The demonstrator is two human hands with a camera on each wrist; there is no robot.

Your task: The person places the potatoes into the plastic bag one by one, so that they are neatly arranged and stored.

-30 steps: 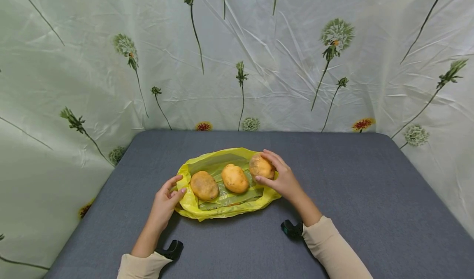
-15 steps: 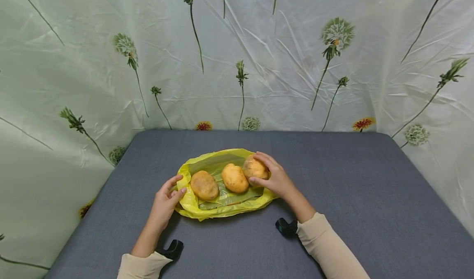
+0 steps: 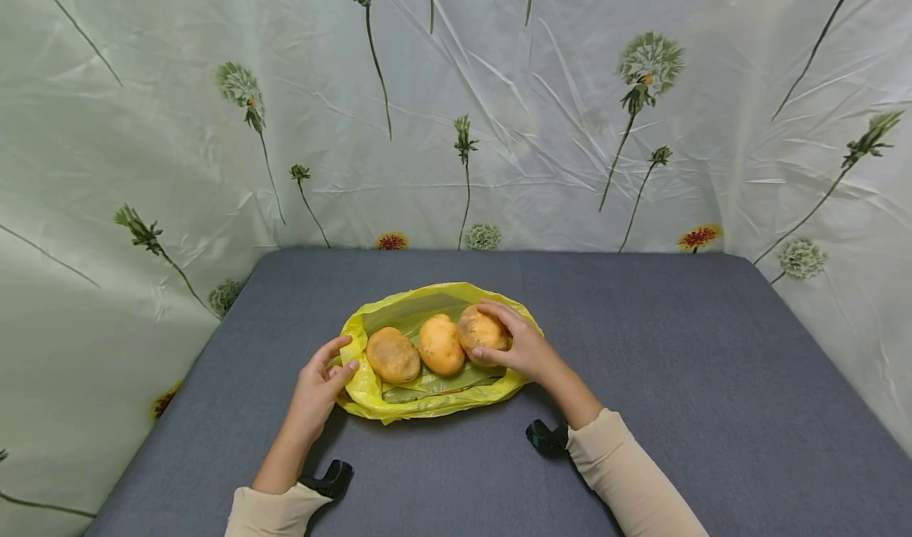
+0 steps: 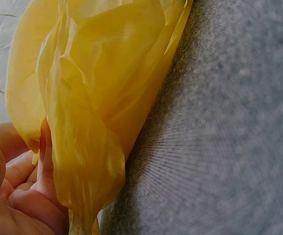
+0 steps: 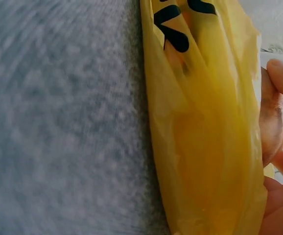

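A yellow plastic bag point(image 3: 449, 406) lies on the table with its mouth spread wide toward me. Inside it sit a brownish potato point(image 3: 393, 356) on the left, a paler potato point(image 3: 441, 345) in the middle, and a round potato point(image 3: 481, 334) on the right. My right hand point(image 3: 523, 349) grips the round potato from its right side, fingers over the top and thumb in front. In the right wrist view the bag's wall point(image 5: 205, 132) hides much of that potato point(image 5: 272, 117). My left hand point(image 3: 319, 378) holds the bag's left rim between thumb and fingers, its folds point(image 4: 87, 137) bunched there.
The bag rests on a grey cloth-covered table point(image 3: 677, 378). Behind the table hangs a pale curtain point(image 3: 541, 109) printed with flowers. A black wrist camera mount point(image 3: 333, 480) sits by the left wrist, and another black mount point(image 3: 547, 439) by the right.
My right hand has moved left with the round potato, from the bag's right rim to beside the middle potato. The middle potato has shifted slightly left. My left hand has stayed in place.
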